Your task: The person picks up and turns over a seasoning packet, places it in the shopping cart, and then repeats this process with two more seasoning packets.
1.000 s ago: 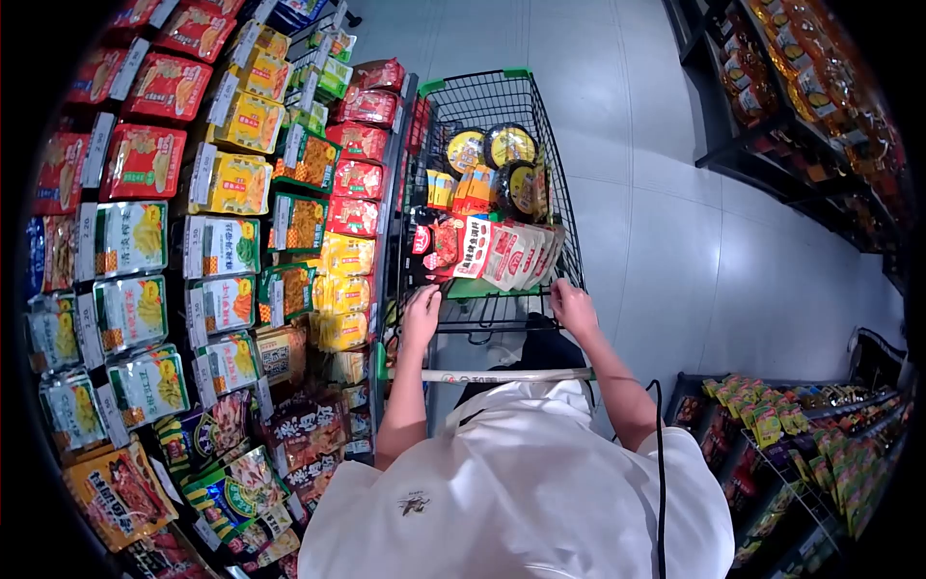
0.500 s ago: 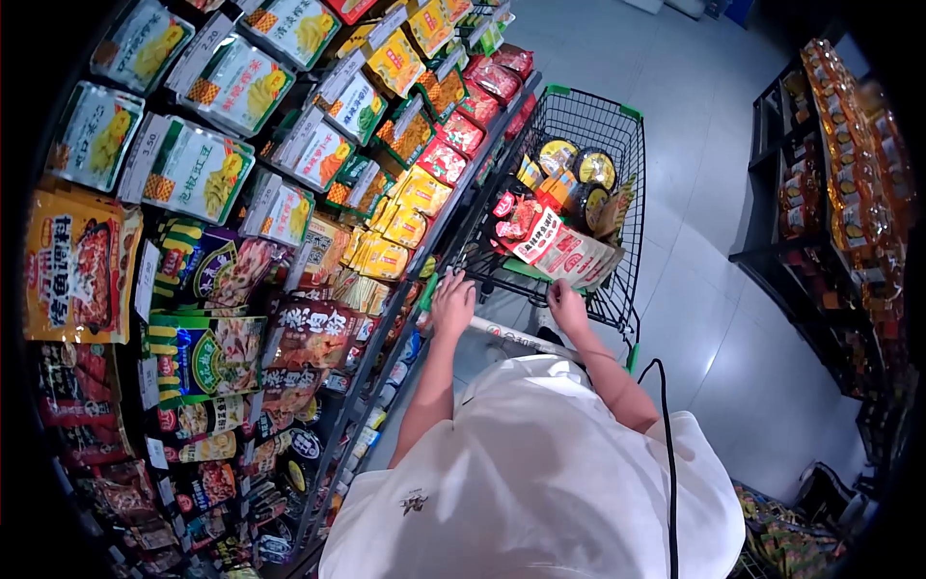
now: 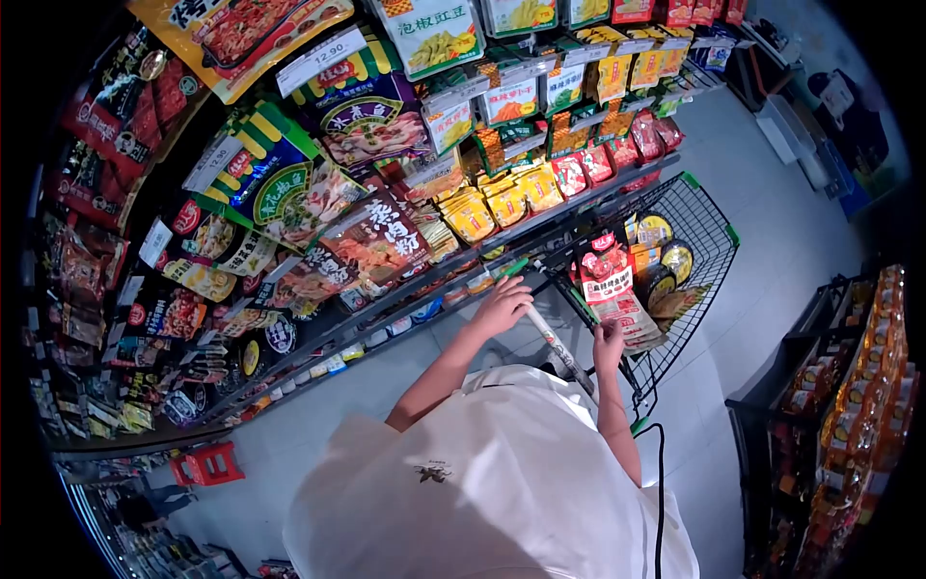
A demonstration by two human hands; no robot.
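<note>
The shopping cart [image 3: 725,311], a black wire basket with green corners, stands ahead of me beside the shelf. My left hand [image 3: 502,307] lies at the left end of its pale handle bar [image 3: 557,345], fingers stretched out. Close to the cart's near rim, my right hand [image 3: 608,345] is closed and overlaps the lower edge of a red and beige food packet [image 3: 608,289]. Its fingertips are hidden, so I cannot tell what it grips. Round tubs with dark and yellow lids [image 3: 677,261] sit beside the packet in the basket.
Hanging seasoning packets and yellow sachets [image 3: 506,201] fill the shelf along the left. A dark rack of orange-wrapped goods [image 3: 854,415] stands at right. Behind on the left is a red stool [image 3: 208,465]. A black cable [image 3: 661,502] runs down past my right side.
My view has swung left, so the cart appears farther right and turned. My right hand now overlaps the packet's lower edge. My left hand remains by the handle's left end.
</note>
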